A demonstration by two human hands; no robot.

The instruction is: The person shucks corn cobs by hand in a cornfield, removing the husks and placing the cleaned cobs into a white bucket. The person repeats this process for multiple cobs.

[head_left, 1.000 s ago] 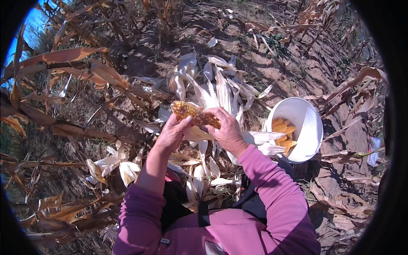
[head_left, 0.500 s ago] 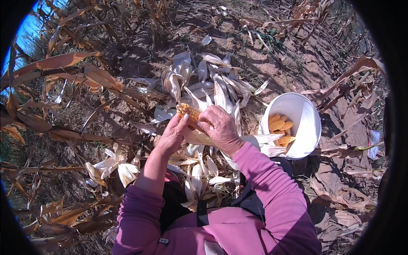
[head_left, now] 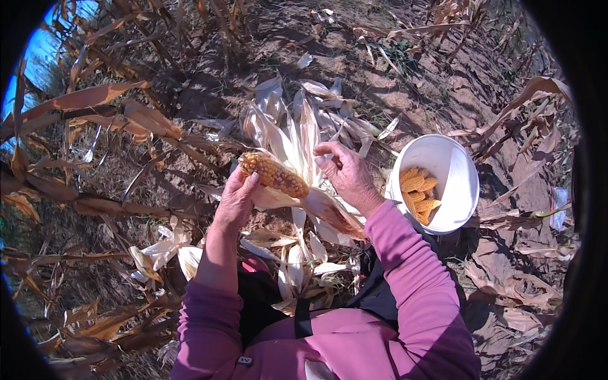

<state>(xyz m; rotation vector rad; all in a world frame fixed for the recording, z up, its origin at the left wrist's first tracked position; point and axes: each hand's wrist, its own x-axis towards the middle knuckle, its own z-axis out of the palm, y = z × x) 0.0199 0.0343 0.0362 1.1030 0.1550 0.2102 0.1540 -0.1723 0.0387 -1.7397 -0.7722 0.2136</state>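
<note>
The left hand (head_left: 235, 201) is closed around a yellow corn cob (head_left: 273, 174), held above the pale husks (head_left: 297, 136) on the ground. The right hand (head_left: 345, 171) pinches a husk leaf (head_left: 332, 212) hanging from it. A round white bucket (head_left: 459, 171) at the right holds peeled cobs (head_left: 418, 190).

Smooth plastic bucket (head_left: 453, 168), papery husks (head_left: 297, 136)

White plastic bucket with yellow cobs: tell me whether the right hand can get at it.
Probably yes: the right hand is beside the white plastic bucket, whose open top faces up, nothing between them.
</note>
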